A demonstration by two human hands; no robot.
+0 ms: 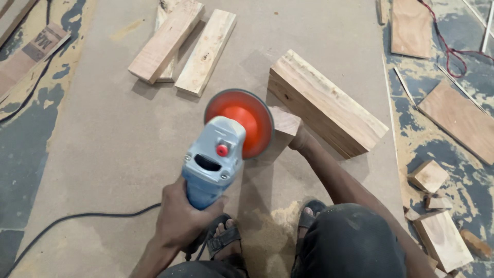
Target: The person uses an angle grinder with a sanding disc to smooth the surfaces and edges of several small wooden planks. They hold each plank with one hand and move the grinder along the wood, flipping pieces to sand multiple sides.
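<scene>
My left hand (182,219) grips the body of a blue-grey angle grinder (213,157) with an orange sanding disc (242,121). The disc faces a small wooden block (284,123) and meets its left side. My right hand (301,140) holds that block from the right, mostly hidden behind it. The block stands on a large brown board (113,128) on the floor, against a long thick timber piece (324,103).
Three planks (182,44) lie stacked at the far side of the board. The grinder's black cable (77,219) trails left. Sawdust (272,226) lies by my sandalled feet. Wood offcuts (437,206) and plywood pieces (458,116) lie at the right, with a red cord (447,49).
</scene>
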